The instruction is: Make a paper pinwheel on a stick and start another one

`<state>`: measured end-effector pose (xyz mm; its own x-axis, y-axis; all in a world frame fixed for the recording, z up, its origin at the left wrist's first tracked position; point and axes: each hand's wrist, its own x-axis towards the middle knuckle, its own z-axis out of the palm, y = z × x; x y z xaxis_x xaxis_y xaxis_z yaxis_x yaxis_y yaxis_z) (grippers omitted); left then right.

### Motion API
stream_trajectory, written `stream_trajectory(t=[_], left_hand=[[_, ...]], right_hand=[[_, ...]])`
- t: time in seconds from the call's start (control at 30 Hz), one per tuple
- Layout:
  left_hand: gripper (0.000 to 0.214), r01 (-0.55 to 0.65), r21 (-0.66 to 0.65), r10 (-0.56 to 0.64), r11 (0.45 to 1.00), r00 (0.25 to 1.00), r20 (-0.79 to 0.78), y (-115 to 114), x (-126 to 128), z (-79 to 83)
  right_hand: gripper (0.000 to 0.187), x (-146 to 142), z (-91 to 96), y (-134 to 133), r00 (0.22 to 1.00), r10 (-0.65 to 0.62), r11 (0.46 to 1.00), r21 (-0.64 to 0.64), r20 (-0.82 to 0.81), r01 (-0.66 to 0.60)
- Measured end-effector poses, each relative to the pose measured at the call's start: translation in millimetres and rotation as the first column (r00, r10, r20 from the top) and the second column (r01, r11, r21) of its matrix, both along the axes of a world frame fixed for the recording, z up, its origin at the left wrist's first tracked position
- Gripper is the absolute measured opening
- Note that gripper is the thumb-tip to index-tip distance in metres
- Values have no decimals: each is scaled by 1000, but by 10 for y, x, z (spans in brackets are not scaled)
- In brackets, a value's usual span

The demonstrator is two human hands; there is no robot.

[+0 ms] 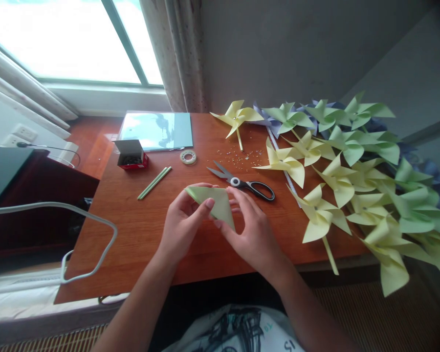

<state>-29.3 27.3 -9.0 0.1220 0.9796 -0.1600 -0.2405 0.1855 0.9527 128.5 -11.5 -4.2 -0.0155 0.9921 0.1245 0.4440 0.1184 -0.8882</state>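
A pale green sheet of paper (220, 204), folded into a triangle, is held up over the table between both hands. My left hand (188, 215) grips its left side, thumb pressed on the front face. On the right side, the thumb and fingers of my right hand (247, 217) pinch the paper's edge. Just beyond the hands lie scissors (242, 183) with black handles and parted blades. Two light green paper sticks (154, 183) rest to the left, near a roll of tape (188, 156) and an open red box (132, 159) of small dark pieces.
Yellow pinwheels (319, 215) and green pinwheels (352, 142) crowd the right side of the wooden table (132, 249), some overhanging its edge. Paper scraps (242, 159) are scattered behind the scissors. A glossy flat pack (157, 131) lies at the back left. A white metal frame (106, 222) stands at the left edge.
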Motion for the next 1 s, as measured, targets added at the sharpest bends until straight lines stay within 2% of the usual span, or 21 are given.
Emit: stream_trajectory(t=[0.07, 0.17, 0.33, 0.53, 0.67, 0.83, 1.0], left_hand=[[39, 34, 3, -34, 999, 999, 19, 1, -3, 12], [38, 74, 39, -75, 997, 997, 32, 4, -5, 8], [35, 63, 82, -65, 995, 998, 19, -4, -3, 2], [38, 117, 91, -122, 989, 991, 62, -14, -9, 40], [41, 141, 100, -145, 985, 989, 32, -14, -24, 55], [47, 189, 103, -187, 977, 982, -33, -21, -37, 86], [40, 254, 95, -246, 963, 965, -88, -12, -29, 117]], right_hand=[[60, 67, 13, -4, 984, 6, 997, -71, -175, -18], [59, 151, 40, -17, 917, -8, 984, -167, -399, -64], [55, 240, 96, -23, 810, -74, 950, -287, -581, -120], [52, 299, 93, -14, 702, -139, 954, -286, -698, -96], [54, 345, 93, -8, 636, -174, 950, -297, -752, -91], [57, 428, 83, -23, 643, -226, 936, -347, -732, -66], [38, 486, 77, -40, 662, -248, 935, -353, -708, -27]])
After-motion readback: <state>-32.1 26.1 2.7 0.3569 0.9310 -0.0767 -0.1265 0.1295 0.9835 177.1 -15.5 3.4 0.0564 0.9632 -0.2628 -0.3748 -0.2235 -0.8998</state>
